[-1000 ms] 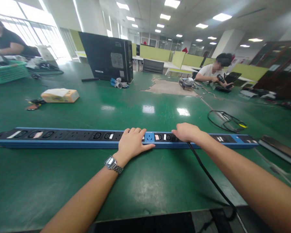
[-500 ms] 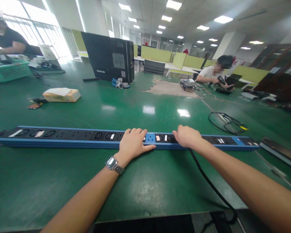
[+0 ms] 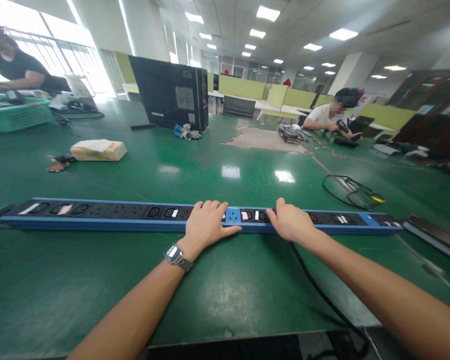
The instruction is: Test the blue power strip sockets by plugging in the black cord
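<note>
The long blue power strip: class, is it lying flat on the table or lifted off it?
Lying flat. The power strip rests along the green table, sockets up, with both hands on it.

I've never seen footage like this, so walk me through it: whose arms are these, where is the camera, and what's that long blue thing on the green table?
There is no machine here. The camera sits on a person's head and looks forward and down, so the two bare arms are that person's own. The long blue thing is a power strip with a row of black sockets, lying flat on the green table. The left hand, with a watch at its wrist, rests flat on the strip. The right hand is on the strip where a black cable leaves it; what it grips is hidden. Farther back lie a tissue box, a dark computer case and a loose wire. Two other people work at the far edges.
</note>
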### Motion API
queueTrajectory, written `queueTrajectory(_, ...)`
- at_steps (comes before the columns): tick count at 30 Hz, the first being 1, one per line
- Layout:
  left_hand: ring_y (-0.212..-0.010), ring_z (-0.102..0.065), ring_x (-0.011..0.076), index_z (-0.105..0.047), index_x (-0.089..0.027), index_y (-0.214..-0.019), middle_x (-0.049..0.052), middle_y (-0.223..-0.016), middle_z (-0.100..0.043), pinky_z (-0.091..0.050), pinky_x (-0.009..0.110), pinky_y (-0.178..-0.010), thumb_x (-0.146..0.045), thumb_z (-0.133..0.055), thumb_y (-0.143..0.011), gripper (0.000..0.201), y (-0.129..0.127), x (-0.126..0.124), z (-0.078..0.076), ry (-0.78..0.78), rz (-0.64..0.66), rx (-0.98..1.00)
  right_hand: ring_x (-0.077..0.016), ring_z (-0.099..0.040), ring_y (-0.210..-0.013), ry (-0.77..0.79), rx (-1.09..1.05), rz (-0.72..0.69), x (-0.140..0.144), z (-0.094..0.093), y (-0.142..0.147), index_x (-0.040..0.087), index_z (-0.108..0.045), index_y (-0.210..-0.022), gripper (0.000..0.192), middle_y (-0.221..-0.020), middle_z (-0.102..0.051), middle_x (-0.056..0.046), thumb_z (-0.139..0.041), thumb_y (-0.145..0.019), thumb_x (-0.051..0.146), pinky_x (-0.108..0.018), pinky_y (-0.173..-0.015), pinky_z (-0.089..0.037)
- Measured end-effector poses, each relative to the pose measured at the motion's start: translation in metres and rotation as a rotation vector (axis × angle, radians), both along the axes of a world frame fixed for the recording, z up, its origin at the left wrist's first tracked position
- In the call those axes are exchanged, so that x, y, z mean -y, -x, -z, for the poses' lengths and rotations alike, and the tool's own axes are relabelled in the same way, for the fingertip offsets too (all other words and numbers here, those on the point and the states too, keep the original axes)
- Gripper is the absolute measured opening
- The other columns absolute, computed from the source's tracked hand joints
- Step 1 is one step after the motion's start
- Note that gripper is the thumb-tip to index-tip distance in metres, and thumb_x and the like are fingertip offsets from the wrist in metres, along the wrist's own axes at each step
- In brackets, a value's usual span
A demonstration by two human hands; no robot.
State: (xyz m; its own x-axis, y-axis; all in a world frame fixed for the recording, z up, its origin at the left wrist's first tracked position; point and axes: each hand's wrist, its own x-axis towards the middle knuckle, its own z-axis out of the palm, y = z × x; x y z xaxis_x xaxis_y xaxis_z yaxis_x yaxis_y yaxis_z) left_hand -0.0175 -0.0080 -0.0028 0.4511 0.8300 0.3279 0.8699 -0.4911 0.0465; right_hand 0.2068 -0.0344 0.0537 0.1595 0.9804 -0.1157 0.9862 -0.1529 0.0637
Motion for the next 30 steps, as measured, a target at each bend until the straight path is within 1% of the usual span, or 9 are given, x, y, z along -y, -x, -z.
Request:
queueTrajectory(7, -0.104, -0.057, 0.0301, -0.058, -0.020, -0.122, 0.012, -0.112, -0.066, -0.037, 0.044, -0.093, -0.078, -0.045, -0.077, 0.074, -0.001, 0.001, -0.003, 0.015, -0.010, -0.008, -0.0313, -0.065, -0.104, 0.116, -0.077, -0.065, -0.021, -0.002, -0.019, 0.007, -0.053, -0.112, 0.049, -0.109, -0.067, -0.025, -0.027, -0.096, 0.046, -0.036, -0.083, -0.046)
queueTrajectory(11, -0.105, -0.057, 0.0306, -0.058, -0.020, -0.122, 0.012, -0.112, -0.066, -0.036, 0.044, -0.093, -0.078, -0.045, -0.077, 0.074, -0.001, 0.001, -0.003, 0.011, -0.002, -0.003, -0.0307, -0.064, -0.105, 0.124, -0.078, -0.119, -0.027, -0.006, -0.025, 0.004, -0.055, -0.113, 0.050, -0.112, -0.066, -0.025, -0.029, -0.097, 0.044, -0.034, -0.083, -0.045)
queueTrajectory(12, -0.105, -0.057, 0.0307, -0.058, -0.020, -0.122, 0.012, -0.111, -0.066, -0.036, 0.044, -0.093, -0.078, -0.045, -0.077, 0.074, -0.001, 0.000, -0.003, 0.012, -0.002, -0.002, -0.0293, -0.065, -0.102, 0.143, -0.095, -0.120, -0.027, -0.008, -0.026, 0.004, -0.055, -0.113, 0.050, -0.111, -0.066, -0.025, -0.029, -0.097, 0.044, -0.033, -0.082, -0.046)
queueTrajectory(14, -0.106, -0.057, 0.0306, -0.058, -0.020, -0.122, 0.012, -0.111, -0.066, -0.036, 0.044, -0.094, -0.078, -0.045, -0.077, 0.074, -0.001, 0.000, -0.002, 0.015, -0.003, -0.002, -0.0251, -0.069, -0.085, 0.223, -0.166, -0.101, -0.028, -0.011, -0.030, 0.005, -0.055, -0.114, 0.052, -0.101, -0.070, -0.021, -0.026, -0.098, 0.045, -0.031, -0.073, -0.047)
queueTrajectory(17, -0.106, -0.057, 0.0301, -0.058, -0.020, -0.122, 0.011, -0.112, -0.066, -0.036, 0.044, -0.094, -0.077, -0.045, -0.078, 0.074, -0.001, 0.000, -0.002, 0.016, -0.002, -0.004, -0.0192, -0.066, -0.060, 0.305, -0.261, -0.081, -0.029, -0.012, -0.035, 0.007, -0.055, -0.114, 0.056, -0.082, -0.071, -0.014, -0.019, -0.099, 0.047, -0.028, -0.061, -0.045)
queueTrajectory(20, -0.106, -0.056, 0.0300, -0.057, -0.020, -0.123, 0.011, -0.113, -0.066, -0.036, 0.044, -0.095, -0.077, -0.045, -0.078, 0.074, -0.001, 0.000, -0.002, 0.018, 0.000, -0.008, -0.0177, -0.065, -0.062, 0.232, -0.235, -0.113, -0.029, -0.012, -0.036, 0.006, -0.056, -0.111, 0.052, -0.075, -0.070, -0.011, -0.023, -0.100, 0.045, -0.026, -0.063, -0.044)
queueTrajectory(22, -0.105, -0.056, 0.0301, -0.057, -0.020, -0.124, 0.011, -0.113, -0.066, -0.036, 0.045, -0.094, -0.078, -0.045, -0.078, 0.075, -0.001, 0.000, -0.002, 0.019, -0.004, -0.010, -0.0176, -0.065, -0.063, 0.228, -0.223, -0.119, -0.028, -0.012, -0.035, 0.006, -0.056, -0.110, 0.050, -0.075, -0.070, -0.012, -0.024, -0.100, 0.044, -0.026, -0.064, -0.044)
queueTrajectory(27, -0.106, -0.057, 0.0298, -0.057, -0.019, -0.124, 0.012, -0.113, -0.066, -0.036, 0.044, -0.094, -0.078, -0.043, -0.078, 0.076, -0.002, 0.000, -0.002, 0.018, -0.006, -0.005, -0.0169, -0.060, -0.049, 0.321, -0.251, -0.076, -0.028, -0.014, -0.035, 0.005, -0.051, -0.118, 0.056, -0.088, -0.071, -0.017, -0.019, -0.099, 0.046, -0.028, -0.051, -0.044)
queueTrajectory(30, -0.106, -0.056, 0.0300, -0.057, -0.020, -0.124, 0.011, -0.114, -0.065, -0.036, 0.044, -0.095, -0.078, -0.044, -0.078, 0.076, -0.002, 0.000, -0.002, 0.025, -0.005, -0.003, -0.0179, -0.062, -0.050, 0.324, -0.212, -0.087, -0.030, -0.017, -0.032, 0.005, -0.053, -0.118, 0.057, -0.097, -0.070, -0.020, -0.020, -0.098, 0.048, -0.030, -0.051, -0.046)
